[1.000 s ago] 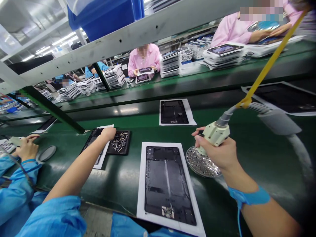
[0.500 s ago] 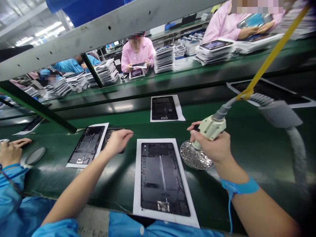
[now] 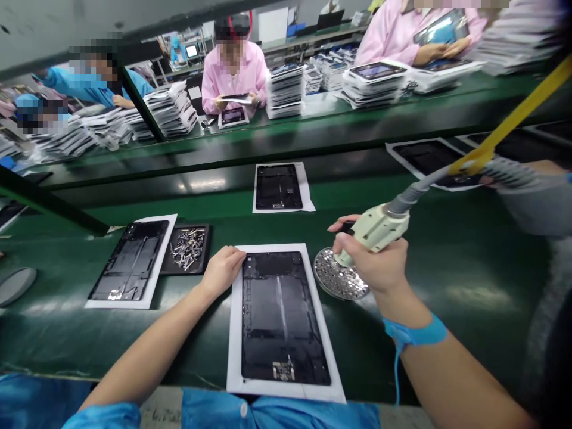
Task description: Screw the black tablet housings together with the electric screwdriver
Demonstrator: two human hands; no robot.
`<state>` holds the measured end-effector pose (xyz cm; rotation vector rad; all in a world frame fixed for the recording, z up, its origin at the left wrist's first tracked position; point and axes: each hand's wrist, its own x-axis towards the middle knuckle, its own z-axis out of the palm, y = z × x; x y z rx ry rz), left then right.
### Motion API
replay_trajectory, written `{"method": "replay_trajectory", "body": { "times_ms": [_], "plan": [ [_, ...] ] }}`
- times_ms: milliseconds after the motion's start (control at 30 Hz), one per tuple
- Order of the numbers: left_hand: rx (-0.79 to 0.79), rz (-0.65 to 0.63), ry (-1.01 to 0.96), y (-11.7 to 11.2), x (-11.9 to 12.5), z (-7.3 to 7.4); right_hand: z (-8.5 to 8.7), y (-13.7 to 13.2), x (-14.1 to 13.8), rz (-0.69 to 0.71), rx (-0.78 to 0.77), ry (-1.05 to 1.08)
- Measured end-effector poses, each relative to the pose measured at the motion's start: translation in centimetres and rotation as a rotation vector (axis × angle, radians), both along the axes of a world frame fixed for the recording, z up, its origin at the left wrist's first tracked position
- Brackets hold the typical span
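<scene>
In front of me an open tablet back housing with a pale strip down its middle lies on a white sheet. My left hand is at its upper left corner, fingers pinched together; whatever they hold is too small or hidden to make out. My right hand is wrapped round a pale green electric screwdriver, cable at the top, tilted over a round metal dish of screws. The screwdriver's tip is hidden. Left of the housing, a black tray contains many small metal parts.
Another housing lies on paper at left, and one more at the back. A yellow strap hangs by the screwdriver cable. Co-workers sit across the line behind paper-interleaved stacks. A grey disc is far left.
My left hand has moved from over the black tray to the housing's corner, uncovering the tray. My right hand still grips the screwdriver above the dish. The view has shifted rightward.
</scene>
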<state>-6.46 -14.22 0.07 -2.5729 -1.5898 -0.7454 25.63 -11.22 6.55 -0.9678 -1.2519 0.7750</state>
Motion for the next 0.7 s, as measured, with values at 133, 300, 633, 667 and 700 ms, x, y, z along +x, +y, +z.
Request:
{"method": "replay_trajectory", "body": {
  "times_ms": [133,300,633,667,700],
  "plan": [
    [-0.026,-0.001,0.172,-0.5,0.5,1.0,-0.1,-0.1,-0.1,0.021,0.003,0.003],
    [-0.073,0.016,0.337,-2.4,1.9,2.5,-0.6,-0.1,-0.7,-0.029,0.035,0.000],
    [-0.086,0.020,0.002,0.7,0.3,0.3,-1.4,2.2,-1.2,-0.180,0.134,0.015],
    [-0.097,0.014,-0.028,0.9,0.2,0.2,-1.4,2.4,-1.2,-0.182,0.132,0.018],
    [-0.106,0.007,-0.051,1.1,0.1,0.2,-1.4,2.5,-1.2,-0.184,0.130,0.022]
  ]
}}
